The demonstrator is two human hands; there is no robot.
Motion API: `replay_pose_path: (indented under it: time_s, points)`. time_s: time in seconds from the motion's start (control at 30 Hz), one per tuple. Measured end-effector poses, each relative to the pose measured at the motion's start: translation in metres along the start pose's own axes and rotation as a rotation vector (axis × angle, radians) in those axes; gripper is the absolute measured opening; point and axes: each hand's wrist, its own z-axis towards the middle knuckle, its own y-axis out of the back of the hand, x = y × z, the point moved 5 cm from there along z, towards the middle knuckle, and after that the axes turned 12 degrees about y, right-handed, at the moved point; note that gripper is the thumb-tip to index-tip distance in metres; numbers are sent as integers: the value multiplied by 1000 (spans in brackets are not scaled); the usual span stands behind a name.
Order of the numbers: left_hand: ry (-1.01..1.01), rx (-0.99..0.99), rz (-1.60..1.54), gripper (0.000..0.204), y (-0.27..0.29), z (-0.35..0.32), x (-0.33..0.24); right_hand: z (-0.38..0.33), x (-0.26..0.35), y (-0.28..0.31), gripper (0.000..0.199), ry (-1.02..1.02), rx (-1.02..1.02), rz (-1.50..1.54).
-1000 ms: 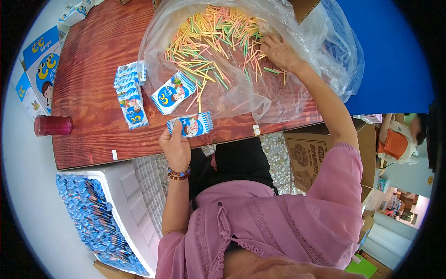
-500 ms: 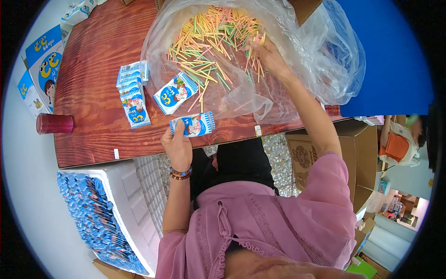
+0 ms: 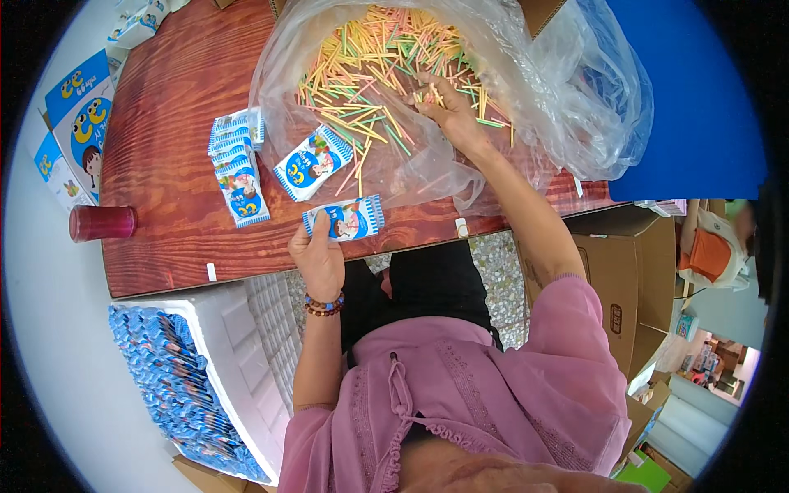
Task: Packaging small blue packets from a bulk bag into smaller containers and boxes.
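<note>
We see our left hand (image 3: 319,256) at the near edge of the red-brown wooden table (image 3: 168,164), pinching a small blue-and-white printed packet (image 3: 343,219) by its left end: the thumb lies on top of the packet and the other fingers curl beneath it, so the packet juts out to the right of the hand, lying flat just over the table's edge. A band of brown beads (image 3: 324,306) circles that wrist. Our right hand (image 3: 448,111) reaches into a wide clear plastic bag (image 3: 567,107) spread open on the table, where it rests among a loose heap of thin coloured sticks (image 3: 374,57) in yellow, green, orange and pink. The fingers are bent and drawn together over a few of the sticks, but we cannot tell how many they truly grip. A second packet (image 3: 312,163) lies against the bag's near side, and a fanned row of like packets (image 3: 236,164) sits to the left of it. Further left stands a dark red cup (image 3: 102,223), and below the table a white crate (image 3: 238,345) holds many blue packets.
</note>
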Motion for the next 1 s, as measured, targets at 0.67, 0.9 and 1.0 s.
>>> replay_pose_path:
  time_s: [0.67, 0.9, 1.0]
  points:
    - [7, -5, -20, 11, 3, 0, -2, 1, 6, -7, 13, 46, -27, -43]
    - [22, 19, -25, 16, -11, 0, -8, 4, 12, 1, 18, 9, -63, 107]
    - [22, -39, -57, 17, -37, 3, -16, 7, 48, -1, 22, -104, -248, 600]
